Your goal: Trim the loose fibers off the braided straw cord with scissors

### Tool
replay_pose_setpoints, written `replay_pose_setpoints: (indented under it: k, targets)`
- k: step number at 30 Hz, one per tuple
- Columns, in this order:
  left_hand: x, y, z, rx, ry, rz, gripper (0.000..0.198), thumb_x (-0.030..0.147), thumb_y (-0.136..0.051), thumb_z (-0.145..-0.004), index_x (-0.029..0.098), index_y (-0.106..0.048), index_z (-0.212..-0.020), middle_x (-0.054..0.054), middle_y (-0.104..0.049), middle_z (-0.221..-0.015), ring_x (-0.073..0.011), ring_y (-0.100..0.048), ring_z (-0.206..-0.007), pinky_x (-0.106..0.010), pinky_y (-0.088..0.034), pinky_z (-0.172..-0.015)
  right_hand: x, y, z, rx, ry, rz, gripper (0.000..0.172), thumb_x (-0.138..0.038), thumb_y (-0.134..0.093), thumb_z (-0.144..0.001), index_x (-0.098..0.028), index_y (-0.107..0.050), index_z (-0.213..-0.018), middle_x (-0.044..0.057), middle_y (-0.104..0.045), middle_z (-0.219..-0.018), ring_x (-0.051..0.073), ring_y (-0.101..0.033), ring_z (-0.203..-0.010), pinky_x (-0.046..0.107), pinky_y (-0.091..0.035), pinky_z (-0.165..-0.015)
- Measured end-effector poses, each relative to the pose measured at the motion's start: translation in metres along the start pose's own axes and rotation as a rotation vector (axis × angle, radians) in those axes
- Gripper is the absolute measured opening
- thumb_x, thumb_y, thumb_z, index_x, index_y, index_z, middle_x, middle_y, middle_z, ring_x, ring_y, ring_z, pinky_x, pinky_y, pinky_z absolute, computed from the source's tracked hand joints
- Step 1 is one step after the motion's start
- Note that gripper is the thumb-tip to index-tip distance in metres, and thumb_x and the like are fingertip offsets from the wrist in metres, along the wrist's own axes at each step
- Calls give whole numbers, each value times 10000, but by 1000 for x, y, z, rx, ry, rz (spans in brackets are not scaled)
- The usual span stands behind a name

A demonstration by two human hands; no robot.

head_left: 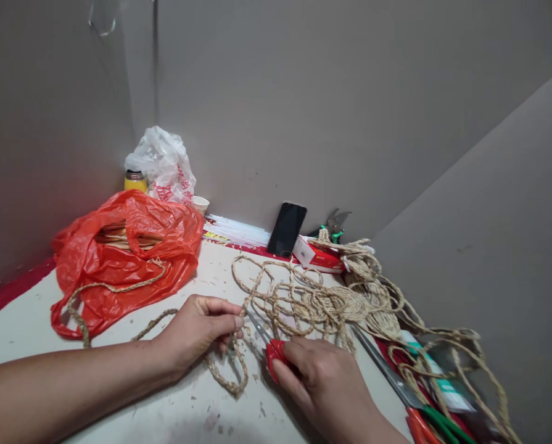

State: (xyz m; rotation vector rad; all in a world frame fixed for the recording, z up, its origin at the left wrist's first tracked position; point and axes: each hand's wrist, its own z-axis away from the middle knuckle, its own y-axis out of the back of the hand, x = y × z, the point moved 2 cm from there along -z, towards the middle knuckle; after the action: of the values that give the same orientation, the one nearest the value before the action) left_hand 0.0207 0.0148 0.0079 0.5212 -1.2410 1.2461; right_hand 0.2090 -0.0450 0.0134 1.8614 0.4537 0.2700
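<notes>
My left hand (pixel 201 330) pinches a braided straw rope (pixel 229 385) between thumb and fingers. A loop of that rope hangs below the fingers onto the white tabletop. My right hand (pixel 315 373) is closed around the red handles of small scissors (pixel 259 327). Their blades point up and left, with the tip at the rope right beside my left thumb. Whether the blades touch the rope I cannot tell. Beyond both hands lies a tangle of the same rope (pixel 276 296), running right into a coiled pile (pixel 368 302).
A red plastic bag (pixel 178 259) holding dry strips sits at left, near a yellow-bodied bottle (pixel 135 181), a white bag (pixel 164 160) and a paper cup (pixel 200 204). A phone (pixel 287 228) leans against the back wall, near pruning shears (pixel 335 225). Larger scissors (pixel 391 373) lie at right.
</notes>
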Motion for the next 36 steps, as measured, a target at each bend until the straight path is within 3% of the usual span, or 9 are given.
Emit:
replay_pose_setpoints:
  k: [10, 17, 23, 29, 36]
  targets:
    - [-1, 0, 0, 7, 0, 13, 367, 342, -794, -590, 102, -676, -841, -24, -654, -636, -75, -505, -481, -213, -394, -505, -1, -1, -3, 70, -38, 27, 202, -298, -586, -758, -208, -518, -591, -10, -537, -542, 131, -459, -494, 257, -245, -536]
    - [-5, -1, 0, 6, 19, -22, 342, 336, -776, -596, 101, -670, -821, -33, -653, -636, -85, -508, -482, -217, -390, -489, -2, -2, 0, 74, 26, 93, 230, -274, -569, -811, -206, -548, -593, 7, -564, -538, 148, -486, -491, 273, -250, -545]
    - [-2, -2, 1, -2, -16, -53, 322, 318, -750, -627, 109, -659, -854, -3, -622, -622, -61, -472, -449, -213, -377, -492, 2, -3, 1, 120, 31, -43, 292, -243, -488, -868, -199, -500, -579, -12, -518, -515, 115, -456, -468, 252, -252, -518]
    - [3, -1, 2, -12, -84, -195, 203, 216, -641, -653, 126, -621, -834, 60, -498, -514, -55, -397, -437, -197, -278, -453, 7, -4, -3, 110, -56, -153, 302, -239, -507, -833, -204, -418, -547, -30, -466, -502, 92, -426, -452, 231, -252, -485]
    - [-1, -1, 4, -130, -63, -174, 447, 161, -529, -573, 106, -652, -999, 92, -395, -463, -53, -267, -410, -221, -177, -433, 11, -7, -6, 77, -195, -294, 302, -271, -516, -811, -202, -440, -528, -26, -458, -505, 105, -404, -464, 234, -269, -481]
